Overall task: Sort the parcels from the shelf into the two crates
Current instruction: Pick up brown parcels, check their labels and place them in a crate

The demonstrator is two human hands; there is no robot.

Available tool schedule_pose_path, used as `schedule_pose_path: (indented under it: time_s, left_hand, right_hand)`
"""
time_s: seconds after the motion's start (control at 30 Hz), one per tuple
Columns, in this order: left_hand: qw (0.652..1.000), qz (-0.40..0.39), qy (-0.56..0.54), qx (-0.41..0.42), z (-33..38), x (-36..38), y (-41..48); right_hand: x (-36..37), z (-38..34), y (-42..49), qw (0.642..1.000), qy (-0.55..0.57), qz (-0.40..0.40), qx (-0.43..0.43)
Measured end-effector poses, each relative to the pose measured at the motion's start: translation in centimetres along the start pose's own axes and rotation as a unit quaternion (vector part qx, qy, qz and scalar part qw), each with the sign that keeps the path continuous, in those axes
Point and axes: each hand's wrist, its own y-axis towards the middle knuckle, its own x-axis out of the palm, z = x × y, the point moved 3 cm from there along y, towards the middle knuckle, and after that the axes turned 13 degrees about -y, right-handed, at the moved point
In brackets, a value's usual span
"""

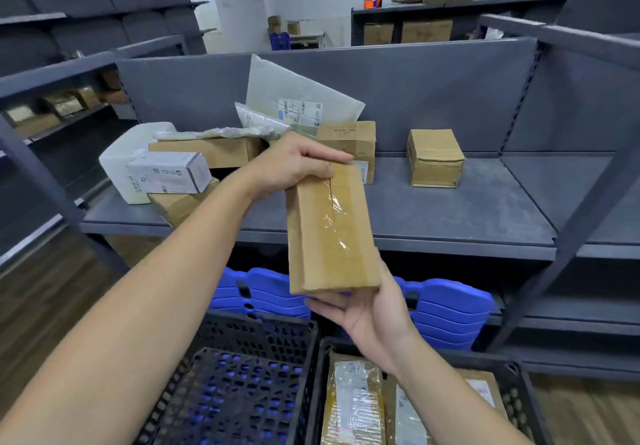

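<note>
Currently held: long cardboard parcel (330,230), sealed with clear tape along its seam, raised in front of the shelf (450,216) and above the crates, touching neither.
Parcel attitude: lengthwise, far end high, near end low, taped face towards the camera.
Left hand (298,164): grips the far end of the parcel, fingers curled over the top edge, thumb pressed on the taped face.
Right hand (367,309): holds the near end from below, fingers nearly straight under the bottom edge, thumb up along the right side.
Left crate (249,335): black, perforated, below the left forearm; blue shows through its floor holes.
Right crate (512,375): black, perforated, just beside the left crate; holds taped parcels (353,406) bearing labels.
Shelf, left part: white box (168,171) lying on a pile of cardboard boxes; plastic mailer (298,98) leaning on the back panel.
Shelf, right part: small cardboard box (435,157), upright, well apart from the pile.
Below shelf: blue crates (450,313), stacked.
</note>
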Motion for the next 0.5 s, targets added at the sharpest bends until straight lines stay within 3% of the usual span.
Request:
schedule_pose_path:
  time_s: [0.23,0.5]
  left_hand:
    - [1.0,-0.009,-0.012,0.019,1.5,-0.4,0.8]
    - [0.998,-0.023,-0.056,0.019,1.0,0.3,1.2]
  right_hand:
    - [1.2,0.0,-0.3,0.992,-0.093,-0.03,-0.08]
    - [1.6,0.1,-0.4,0.988,-0.133,-0.033,-0.076]
